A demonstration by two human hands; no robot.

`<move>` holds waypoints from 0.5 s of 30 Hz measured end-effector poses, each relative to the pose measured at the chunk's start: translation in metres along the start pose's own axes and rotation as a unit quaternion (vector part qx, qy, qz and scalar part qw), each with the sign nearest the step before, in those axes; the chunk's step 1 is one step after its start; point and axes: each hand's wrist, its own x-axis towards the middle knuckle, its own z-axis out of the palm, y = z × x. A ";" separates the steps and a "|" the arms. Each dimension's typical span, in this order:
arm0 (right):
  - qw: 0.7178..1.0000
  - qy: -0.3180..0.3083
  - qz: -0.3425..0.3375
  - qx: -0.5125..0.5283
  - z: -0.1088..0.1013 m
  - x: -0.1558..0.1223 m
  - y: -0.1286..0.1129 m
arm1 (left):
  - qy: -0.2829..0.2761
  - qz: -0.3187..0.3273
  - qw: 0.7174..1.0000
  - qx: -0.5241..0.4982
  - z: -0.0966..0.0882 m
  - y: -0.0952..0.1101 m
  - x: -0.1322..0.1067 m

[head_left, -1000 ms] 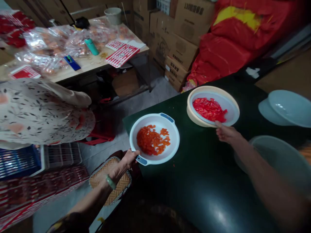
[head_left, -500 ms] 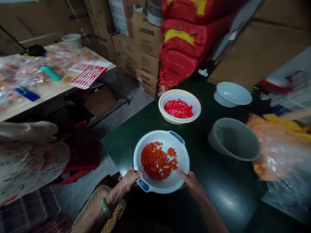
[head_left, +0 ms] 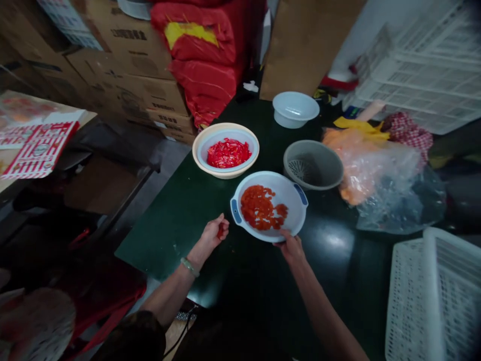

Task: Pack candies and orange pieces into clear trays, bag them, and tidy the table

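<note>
A white basin with blue handles (head_left: 296,213) sits on the dark green table (head_left: 180,220) and holds orange pieces (head_left: 261,208). My right hand (head_left: 290,246) grips the basin's near rim. My left hand (head_left: 215,232) hovers just left of the basin, fingers curled around a small red piece. Behind the basin stands a cream bowl with a pale blue inner bowl (head_left: 205,150) full of red pieces (head_left: 228,152).
A grey colander (head_left: 325,170) and a white bowl (head_left: 295,108) stand further back. A clear bag with orange contents (head_left: 376,180) lies right. White crates (head_left: 432,296) are at the right edge. Cardboard boxes (head_left: 128,65) and red sacks (head_left: 206,60) stack behind. Another person sits lower left.
My left hand let go of the basin's blue handle and now curls beside it. The basin has slid further onto the table toward the grey colander. The view swung right.
</note>
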 end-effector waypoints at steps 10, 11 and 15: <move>0.988 -0.121 0.081 0.046 -0.020 -0.035 0.011 | -0.021 -0.024 0.996 -0.082 0.005 -0.033 -0.057; 0.988 -0.113 0.090 0.057 -0.025 -0.047 0.017 | -0.023 -0.020 0.996 -0.083 0.011 -0.041 -0.062; 0.976 -0.098 0.125 0.150 -0.043 -0.095 0.039 | -0.036 0.082 0.996 0.028 0.053 -0.091 -0.085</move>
